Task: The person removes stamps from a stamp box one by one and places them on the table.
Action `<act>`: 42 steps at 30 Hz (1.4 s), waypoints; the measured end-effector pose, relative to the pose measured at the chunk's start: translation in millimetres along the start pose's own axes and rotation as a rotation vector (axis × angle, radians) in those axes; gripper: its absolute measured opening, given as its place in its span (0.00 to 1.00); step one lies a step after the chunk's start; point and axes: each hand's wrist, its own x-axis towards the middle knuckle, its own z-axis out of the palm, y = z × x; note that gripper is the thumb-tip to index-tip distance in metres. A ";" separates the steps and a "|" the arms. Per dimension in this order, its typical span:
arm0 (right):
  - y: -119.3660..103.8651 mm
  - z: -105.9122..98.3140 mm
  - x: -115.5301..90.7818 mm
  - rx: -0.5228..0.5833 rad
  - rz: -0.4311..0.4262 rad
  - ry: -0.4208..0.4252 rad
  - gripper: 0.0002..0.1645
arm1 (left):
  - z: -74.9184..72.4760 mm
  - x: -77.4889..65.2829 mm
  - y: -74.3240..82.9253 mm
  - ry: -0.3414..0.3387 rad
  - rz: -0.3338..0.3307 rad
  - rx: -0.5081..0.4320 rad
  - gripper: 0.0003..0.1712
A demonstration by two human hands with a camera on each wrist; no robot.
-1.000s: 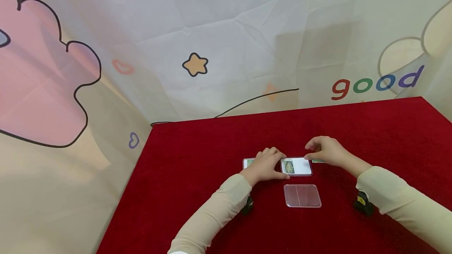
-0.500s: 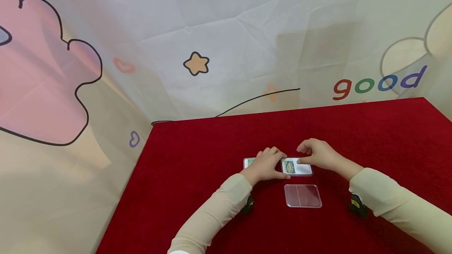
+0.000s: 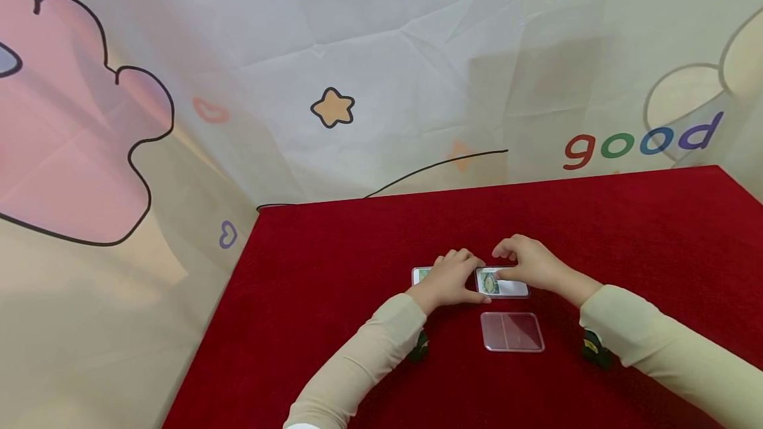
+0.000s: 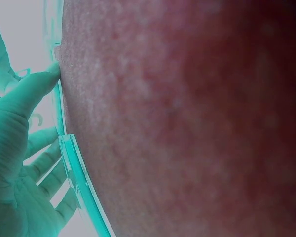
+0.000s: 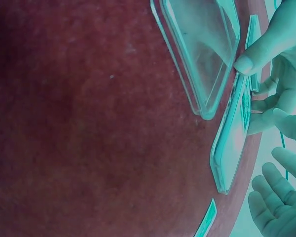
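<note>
A clear card case [image 3: 512, 288] lies flat on the red cloth, with a white card bearing a small green picture in it. My left hand [image 3: 446, 280] holds its left end, thumb at the near edge and fingertips at the far edge. Over the case hovers my right hand [image 3: 536, 265], its fingers loosely bent with nothing between them. Its thumb overlaps the picture in the head view. In the right wrist view, the left thumb [image 5: 245, 64] meets the corner of the case [image 5: 232, 143]. Nearer to me lies a clear lid-like piece [image 3: 512, 332].
Another clear case [image 3: 419, 275] with a card lies partly hidden behind the left hand. A loose green-and-white card [image 5: 205, 219] shows on the cloth in the right wrist view. The red table [image 3: 334, 323] ends at a printed curtain [image 3: 387, 118] behind.
My right hand has moved left, from the right end of the case to over the card's picture. The left hand and the clear piece stay where they were.
</note>
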 end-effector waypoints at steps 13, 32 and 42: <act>1.6 11.1 0.0 -0.025 -0.039 0.001 0.18 | 1.8 -0.7 -2.0 0.017 0.025 0.006 0.36; 4.3 16.0 1.2 -0.087 -0.074 -0.007 0.18 | 2.8 -0.2 -2.7 0.020 0.027 0.016 0.35; 4.8 16.0 2.1 -0.083 -0.065 -0.024 0.19 | 2.4 -0.3 -2.6 0.016 0.029 0.003 0.35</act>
